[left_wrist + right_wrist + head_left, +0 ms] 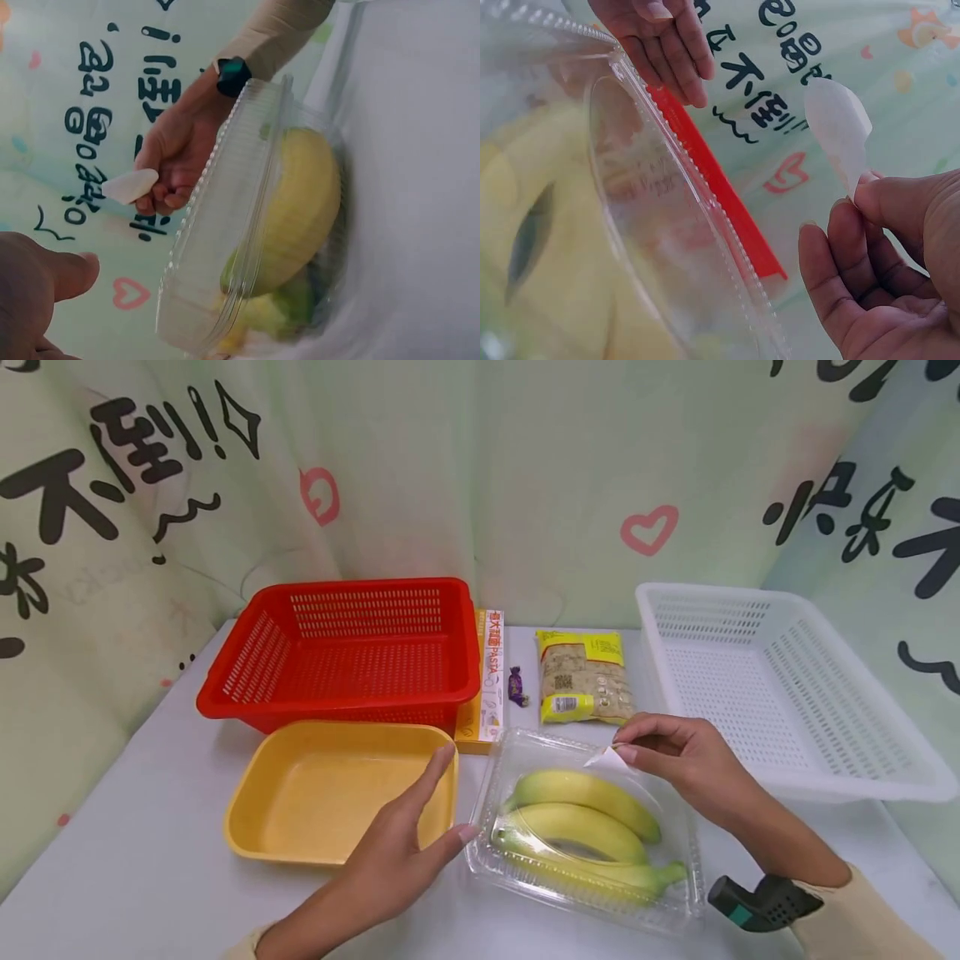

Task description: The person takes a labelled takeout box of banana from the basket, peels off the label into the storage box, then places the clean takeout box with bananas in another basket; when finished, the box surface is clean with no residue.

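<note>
Beside clear box rim: left hand spread | right hand pinching label | slim gap to tray

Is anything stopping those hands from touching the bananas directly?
Yes: the clear plastic container encloses the bananas. Its see-through plastic stands between the fruit and both the left hand and the right hand, which pinches a white slip.

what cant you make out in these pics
Head: the pasta box, left part hidden behind the red basket.
Head: the yellow bag, fine print too small.
Left wrist: much of the left hand, cut off by the left edge.
Right wrist: the bananas, blurred behind the clear container.
Right wrist: the white scrap, pinched end covered by the right hand.
</note>
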